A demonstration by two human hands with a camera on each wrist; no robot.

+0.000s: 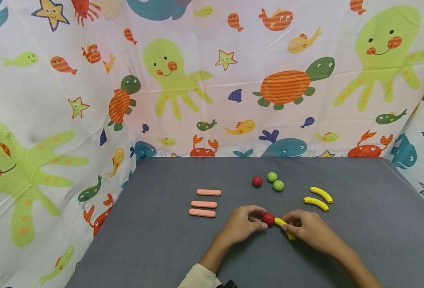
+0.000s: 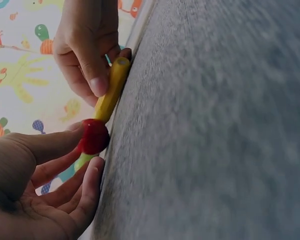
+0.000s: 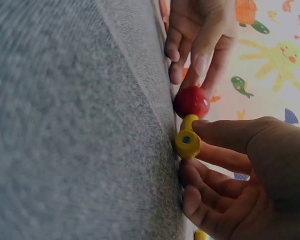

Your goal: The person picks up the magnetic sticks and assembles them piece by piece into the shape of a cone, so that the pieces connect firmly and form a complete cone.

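Note:
In the head view my left hand (image 1: 243,225) pinches a shiny red ball (image 1: 268,219) between thumb and fingers, low over the grey cloth. My right hand (image 1: 307,229) grips a yellow, curved, banana-like toy piece (image 1: 290,235), its thumb on the near side. One end of the yellow piece (image 2: 111,95) meets the red ball (image 2: 95,136) in the left wrist view. From the right wrist, the yellow piece's near end (image 3: 187,143) shows a small dark hole, with the red ball (image 3: 192,102) right behind it.
Left of the hands lie three pink sausage-like sticks (image 1: 203,204). Farther back are another red ball (image 1: 257,181) and two green balls (image 1: 278,185). Two more yellow curved pieces (image 1: 316,204) lie to the right. A printed curtain (image 1: 197,80) hangs behind the grey table (image 1: 154,240).

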